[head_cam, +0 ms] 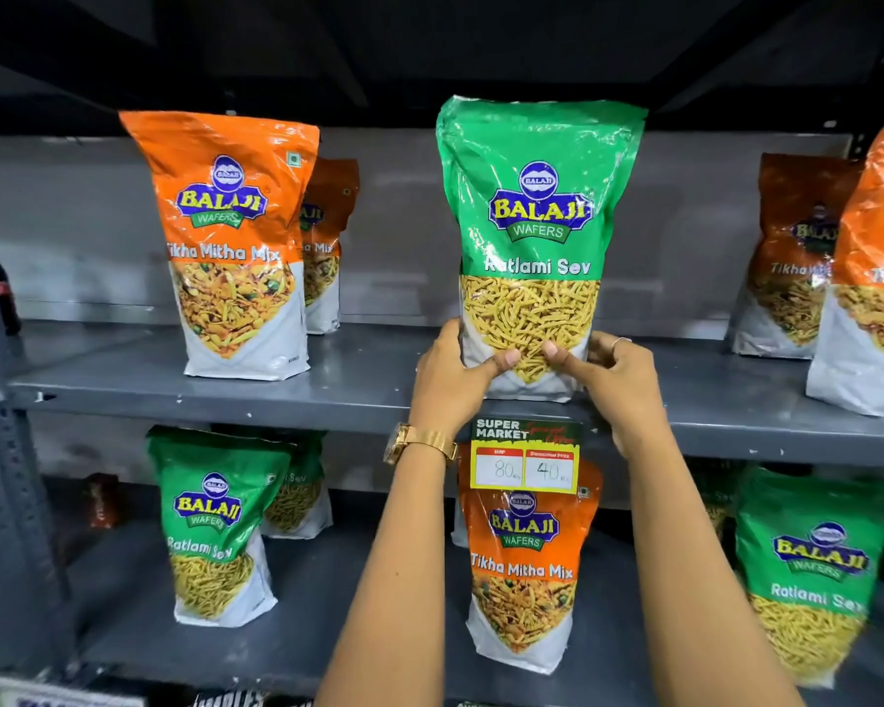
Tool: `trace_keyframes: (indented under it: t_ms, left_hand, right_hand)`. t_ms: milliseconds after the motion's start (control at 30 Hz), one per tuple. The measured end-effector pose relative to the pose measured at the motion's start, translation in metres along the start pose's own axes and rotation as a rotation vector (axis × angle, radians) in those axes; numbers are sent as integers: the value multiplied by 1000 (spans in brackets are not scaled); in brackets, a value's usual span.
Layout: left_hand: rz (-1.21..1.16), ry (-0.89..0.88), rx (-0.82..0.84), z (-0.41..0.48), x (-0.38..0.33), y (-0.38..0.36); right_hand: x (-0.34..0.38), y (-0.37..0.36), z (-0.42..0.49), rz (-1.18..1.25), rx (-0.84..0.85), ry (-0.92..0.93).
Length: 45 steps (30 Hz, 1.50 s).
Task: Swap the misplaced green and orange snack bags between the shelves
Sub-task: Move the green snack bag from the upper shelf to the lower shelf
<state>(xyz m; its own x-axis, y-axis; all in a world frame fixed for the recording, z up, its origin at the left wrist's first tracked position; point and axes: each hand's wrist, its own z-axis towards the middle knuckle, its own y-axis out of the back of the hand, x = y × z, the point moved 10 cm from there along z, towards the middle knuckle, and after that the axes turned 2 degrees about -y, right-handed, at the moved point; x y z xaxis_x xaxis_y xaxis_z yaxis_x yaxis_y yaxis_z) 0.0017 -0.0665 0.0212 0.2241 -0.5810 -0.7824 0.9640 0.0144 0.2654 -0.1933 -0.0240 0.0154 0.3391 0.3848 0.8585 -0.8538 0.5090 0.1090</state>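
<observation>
Up top, both hands, left hand (447, 372) and right hand (616, 372), pinch the upright green bag (534, 222) between thumbs and fingers on the upper shelf (123, 385).

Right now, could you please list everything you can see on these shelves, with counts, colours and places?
Ratlami Sev bag: one, green, upper shelf centre, upright, held at its base.
Tikha Mitha Mix bags, upper shelf: four, orange, two left, two right.
Tikha Mitha Mix bag, lower shelf: one, orange, centre.
Ratlami Sev bags, lower shelf: at least three, green, two left, one right.
Price tag: one, yellow and red, on the upper shelf edge.
Shelves: two, grey metal.
Wristwatch: one, gold, left wrist.
Left hand, right hand: both gripping the green bag's base.
</observation>
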Motion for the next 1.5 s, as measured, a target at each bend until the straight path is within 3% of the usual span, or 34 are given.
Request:
trace_keyframes:
  t_ms: [267,500,700,933,1067,1200,1500]
  left_hand:
    - [-126,-55,-4,-63,-20,44]
    - [-193,-95,-1,-122,-5,75]
    - [-92,24,-6,-167,69,87]
    - [134,220,182,-186,160,78]
    - [121,367,223,-204,216,69]
    - [82,457,193,-222,264,60]
    - [-9,459,-10,-221,322,44]
  right_hand:
    - [36,-4,-78,149,-12,79]
    - [40,-19,-139,133,4,129]
    - [-13,-58,-174,53,144,73]
    - [-103,-103,-206,-35,228,-40]
    - [-158,-124,-228,-52,252,-131]
    - [-209,-151,-244,-97,283,-239]
    - [-273,-192,-224,-267,337,-321]
